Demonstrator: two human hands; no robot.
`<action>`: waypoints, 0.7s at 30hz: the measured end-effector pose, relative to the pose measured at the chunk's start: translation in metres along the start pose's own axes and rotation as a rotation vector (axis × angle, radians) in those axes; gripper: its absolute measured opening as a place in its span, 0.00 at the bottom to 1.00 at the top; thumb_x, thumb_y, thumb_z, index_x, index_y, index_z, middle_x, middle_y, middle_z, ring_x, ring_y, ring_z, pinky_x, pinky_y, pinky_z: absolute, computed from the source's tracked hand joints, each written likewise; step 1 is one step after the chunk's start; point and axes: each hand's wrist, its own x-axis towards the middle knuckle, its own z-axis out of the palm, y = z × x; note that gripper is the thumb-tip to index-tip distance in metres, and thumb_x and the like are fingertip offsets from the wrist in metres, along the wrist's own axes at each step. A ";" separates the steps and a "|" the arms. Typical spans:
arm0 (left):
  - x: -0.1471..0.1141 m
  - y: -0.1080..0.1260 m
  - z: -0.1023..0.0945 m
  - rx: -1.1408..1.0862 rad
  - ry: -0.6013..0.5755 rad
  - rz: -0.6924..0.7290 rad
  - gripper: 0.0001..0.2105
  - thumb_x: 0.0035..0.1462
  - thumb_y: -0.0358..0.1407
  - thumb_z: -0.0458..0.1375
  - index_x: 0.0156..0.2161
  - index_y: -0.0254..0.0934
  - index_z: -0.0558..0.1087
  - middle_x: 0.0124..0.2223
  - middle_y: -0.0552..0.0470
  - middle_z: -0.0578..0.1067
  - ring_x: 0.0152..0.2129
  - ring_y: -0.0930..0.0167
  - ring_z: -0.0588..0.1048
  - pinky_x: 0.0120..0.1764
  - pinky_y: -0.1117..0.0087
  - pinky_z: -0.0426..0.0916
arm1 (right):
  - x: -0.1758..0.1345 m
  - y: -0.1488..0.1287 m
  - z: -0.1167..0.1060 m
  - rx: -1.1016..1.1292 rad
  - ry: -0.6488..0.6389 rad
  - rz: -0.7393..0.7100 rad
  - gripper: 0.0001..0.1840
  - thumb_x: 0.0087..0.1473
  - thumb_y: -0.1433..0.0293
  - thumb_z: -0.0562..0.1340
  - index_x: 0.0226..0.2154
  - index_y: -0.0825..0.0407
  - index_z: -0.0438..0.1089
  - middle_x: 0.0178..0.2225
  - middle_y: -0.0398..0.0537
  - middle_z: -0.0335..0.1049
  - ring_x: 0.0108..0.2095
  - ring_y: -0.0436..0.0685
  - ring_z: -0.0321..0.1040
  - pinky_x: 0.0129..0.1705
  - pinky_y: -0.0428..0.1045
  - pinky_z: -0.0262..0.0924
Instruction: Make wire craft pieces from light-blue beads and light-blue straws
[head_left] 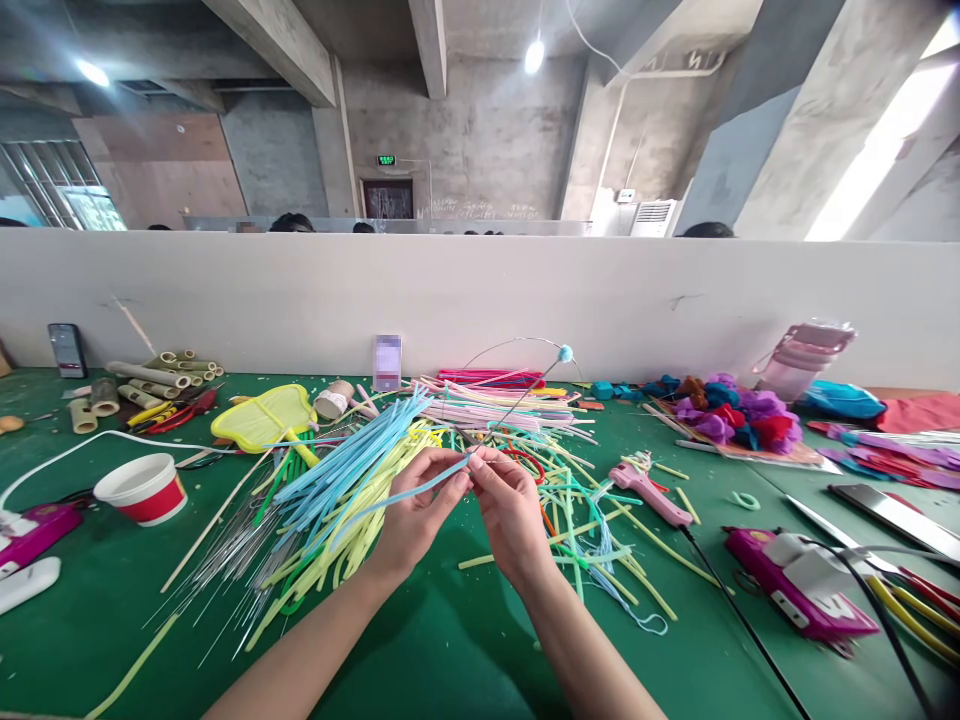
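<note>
My left hand (415,520) pinches a light-blue pipe cleaner (397,495), whose free end trails left over the pile. My right hand (516,515) is closed, its thumb and fingertips meeting those of the left around the end of a thin wire (517,402). The wire rises away from my fingers and carries a small blue pom-pom (565,354); a thin arc of wire curves beside it. Exactly how strip and wire join is hidden by my fingertips. Under and left of my hands lie bundles of blue pipe cleaners (352,465) and yellow pipe cleaners (352,530).
Metal wires (225,560) spread at the left, near a paper cup (142,488) and a yellow wing-like piece (266,420). Rightward are a pink glue gun (651,492), a power strip (799,585) with cords, and scissors (840,532). A white partition (480,300) borders the back.
</note>
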 end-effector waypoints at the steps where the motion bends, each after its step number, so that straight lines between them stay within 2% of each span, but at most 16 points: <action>1: 0.000 0.000 0.000 0.005 0.018 0.002 0.10 0.58 0.41 0.65 0.42 0.37 0.77 0.39 0.49 0.79 0.35 0.69 0.77 0.41 0.69 0.72 | 0.000 0.000 -0.001 0.005 0.011 -0.006 0.13 0.42 0.64 0.76 0.29 0.53 0.78 0.26 0.43 0.72 0.29 0.50 0.64 0.35 0.47 0.59; 3: 0.002 -0.001 -0.001 0.005 0.074 0.006 0.11 0.57 0.41 0.66 0.41 0.37 0.78 0.39 0.50 0.79 0.34 0.70 0.76 0.40 0.70 0.71 | 0.001 0.001 -0.002 0.002 0.042 -0.019 0.13 0.41 0.64 0.76 0.29 0.52 0.78 0.28 0.43 0.73 0.30 0.50 0.65 0.36 0.46 0.59; 7: 0.009 -0.002 -0.004 -0.092 0.128 -0.017 0.11 0.52 0.42 0.69 0.31 0.35 0.77 0.29 0.54 0.74 0.28 0.74 0.71 0.35 0.73 0.67 | 0.002 0.002 -0.006 -0.002 0.081 -0.025 0.15 0.40 0.62 0.77 0.29 0.52 0.78 0.28 0.43 0.72 0.29 0.49 0.63 0.34 0.46 0.58; 12: 0.013 -0.004 -0.006 -0.277 0.110 -0.166 0.12 0.48 0.41 0.72 0.29 0.35 0.77 0.27 0.56 0.73 0.25 0.75 0.69 0.33 0.73 0.65 | 0.001 0.002 -0.005 0.035 0.036 0.007 0.13 0.41 0.63 0.76 0.29 0.52 0.78 0.28 0.44 0.72 0.29 0.50 0.63 0.34 0.47 0.59; 15: 0.013 -0.007 -0.008 -0.306 0.101 -0.215 0.11 0.47 0.40 0.72 0.29 0.35 0.77 0.27 0.55 0.75 0.25 0.75 0.71 0.33 0.73 0.65 | 0.000 0.003 -0.005 0.062 0.016 0.007 0.12 0.42 0.64 0.76 0.29 0.52 0.78 0.28 0.44 0.72 0.28 0.50 0.63 0.35 0.46 0.60; 21: 0.015 -0.013 -0.013 -0.442 0.002 -0.364 0.10 0.50 0.39 0.72 0.30 0.35 0.78 0.30 0.52 0.78 0.28 0.73 0.75 0.33 0.74 0.67 | 0.000 0.003 -0.006 0.047 -0.028 0.029 0.12 0.44 0.63 0.75 0.30 0.52 0.78 0.27 0.44 0.72 0.28 0.51 0.64 0.36 0.48 0.61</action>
